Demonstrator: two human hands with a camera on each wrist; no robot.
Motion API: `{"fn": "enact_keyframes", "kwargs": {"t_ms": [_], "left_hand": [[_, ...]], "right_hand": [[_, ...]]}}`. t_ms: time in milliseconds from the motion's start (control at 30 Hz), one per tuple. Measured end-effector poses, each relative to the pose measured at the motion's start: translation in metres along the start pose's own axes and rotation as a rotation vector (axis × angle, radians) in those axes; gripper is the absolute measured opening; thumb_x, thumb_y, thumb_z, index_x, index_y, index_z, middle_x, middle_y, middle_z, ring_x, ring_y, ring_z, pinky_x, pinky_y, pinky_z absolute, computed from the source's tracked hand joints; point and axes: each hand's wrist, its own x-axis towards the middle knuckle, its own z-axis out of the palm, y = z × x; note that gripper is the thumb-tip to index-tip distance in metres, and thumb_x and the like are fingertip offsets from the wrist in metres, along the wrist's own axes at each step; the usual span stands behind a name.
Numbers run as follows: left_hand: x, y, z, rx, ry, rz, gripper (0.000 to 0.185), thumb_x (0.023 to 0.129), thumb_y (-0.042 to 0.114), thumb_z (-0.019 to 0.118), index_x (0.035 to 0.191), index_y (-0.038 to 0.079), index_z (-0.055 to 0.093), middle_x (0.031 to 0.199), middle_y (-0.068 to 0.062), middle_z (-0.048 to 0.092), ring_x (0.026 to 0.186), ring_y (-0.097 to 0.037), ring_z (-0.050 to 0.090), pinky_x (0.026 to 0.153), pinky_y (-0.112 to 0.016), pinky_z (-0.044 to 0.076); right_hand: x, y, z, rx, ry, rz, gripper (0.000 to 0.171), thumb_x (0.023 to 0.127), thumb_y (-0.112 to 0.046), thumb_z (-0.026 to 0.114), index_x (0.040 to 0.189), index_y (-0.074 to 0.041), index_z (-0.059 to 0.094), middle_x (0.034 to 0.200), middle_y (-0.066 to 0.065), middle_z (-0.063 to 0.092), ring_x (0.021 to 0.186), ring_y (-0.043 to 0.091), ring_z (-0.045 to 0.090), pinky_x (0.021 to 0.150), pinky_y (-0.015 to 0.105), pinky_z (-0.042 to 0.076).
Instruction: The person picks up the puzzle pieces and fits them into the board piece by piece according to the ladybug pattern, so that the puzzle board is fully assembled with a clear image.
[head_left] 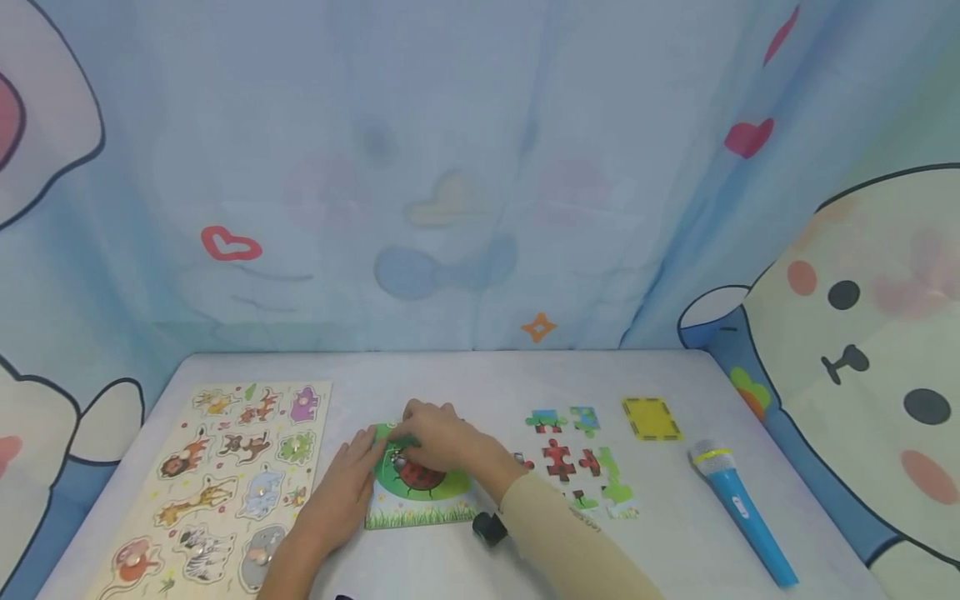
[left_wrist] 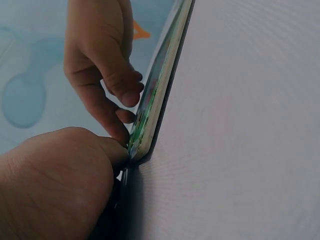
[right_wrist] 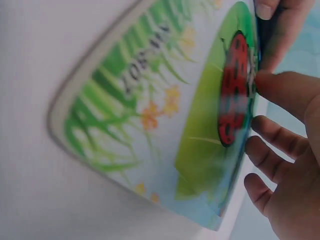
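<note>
A flat picture board [head_left: 423, 507] with a red ladybug on green and grass along its near edge lies on the table. My left hand [head_left: 341, 487] rests along its left side, fingers stretched forward. In the left wrist view its thumb lies against the corner of the board [left_wrist: 156, 107]. My right hand [head_left: 442, 437] reaches over the board's upper part, fingertips touching it near the ladybug's head. The right wrist view shows the right hand [right_wrist: 295, 155] with loosely bent fingers at the far side of the board [right_wrist: 107, 132]. No piece is visible between its fingers.
Loose jigsaw pieces [head_left: 558, 460] lie right of the board, partly behind the right forearm. Beyond them are a yellow square frame [head_left: 651, 418] and a blue toy microphone [head_left: 746, 512]. A wooden animal puzzle [head_left: 225, 454] covers the table's left side. A patterned curtain [head_left: 465, 167] hangs behind.
</note>
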Motion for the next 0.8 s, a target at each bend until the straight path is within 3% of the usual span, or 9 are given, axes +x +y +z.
{"fn": "enact_keyframes", "kwargs": {"t_ms": [200, 400, 633, 800], "left_hand": [[-0.001, -0.001, 0.000, -0.003, 0.002, 0.008, 0.045, 0.100, 0.009, 0.045, 0.145, 0.001, 0.043, 0.157, -0.016, 0.028, 0.145, -0.031, 0.022, 0.119, -0.046, 0.013], [-0.001, -0.001, 0.000, -0.006, 0.019, 0.018, 0.045, 0.099, 0.006, 0.048, 0.143, -0.001, 0.045, 0.156, -0.017, 0.029, 0.144, -0.032, 0.023, 0.119, -0.046, 0.014], [-0.001, -0.001, 0.001, -0.011, 0.017, 0.008, 0.045, 0.098, 0.006, 0.048, 0.142, -0.001, 0.046, 0.156, -0.017, 0.029, 0.144, -0.032, 0.023, 0.119, -0.046, 0.014], [-0.001, 0.000, 0.001, -0.011, 0.019, 0.009, 0.045, 0.098, 0.006, 0.048, 0.142, -0.002, 0.046, 0.155, -0.018, 0.030, 0.144, -0.033, 0.023, 0.119, -0.046, 0.014]], "right_hand": [[-0.006, 0.009, 0.000, 0.041, -0.013, -0.028, 0.046, 0.093, -0.031, 0.065, 0.138, -0.024, 0.056, 0.121, -0.002, 0.056, 0.101, 0.008, 0.054, 0.085, 0.038, 0.045], [-0.024, 0.025, -0.013, 0.139, 0.022, 0.004, 0.045, 0.094, -0.031, 0.065, 0.136, -0.020, 0.057, 0.124, 0.000, 0.056, 0.111, 0.014, 0.055, 0.097, 0.051, 0.042], [-0.052, 0.063, -0.022, 0.208, 0.098, 0.027, 0.040, 0.094, -0.023, 0.063, 0.133, -0.015, 0.059, 0.122, 0.002, 0.058, 0.101, 0.021, 0.058, 0.091, 0.055, 0.039], [-0.075, 0.093, -0.025, 0.209, 0.158, 0.082, 0.037, 0.093, -0.021, 0.066, 0.129, -0.012, 0.061, 0.121, 0.003, 0.060, 0.103, 0.022, 0.058, 0.093, 0.057, 0.039]]}}
